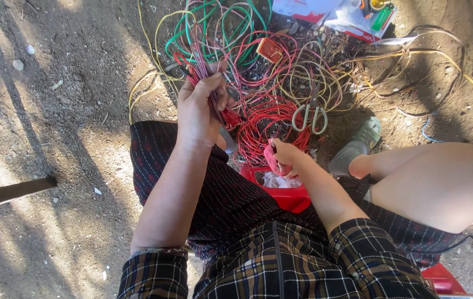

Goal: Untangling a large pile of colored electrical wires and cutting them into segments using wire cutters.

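Note:
My left hand (pixel 199 108) is raised over my lap and grips a bundle of thin red and pink wires (pixel 202 66) that run up into the tangle on the ground. My right hand (pixel 282 158) sits lower, over a red container (pixel 289 196) between my legs, pinching a small pink piece of wire sheath (pixel 270 156). White scraps (pixel 278 180) lie inside the container. A coil of red wire (pixel 267 124) lies on the dirt just beyond my right hand.
Green, yellow and red wires (pixel 281 61) sprawl across the dirt ahead. Scissors (pixel 311 113) lie on them. A small orange box (pixel 269 50) and white packaging (pixel 347 16) sit farther back. A dark bar (pixel 9 191) juts in at left. My shoe (pixel 358 144) rests at right.

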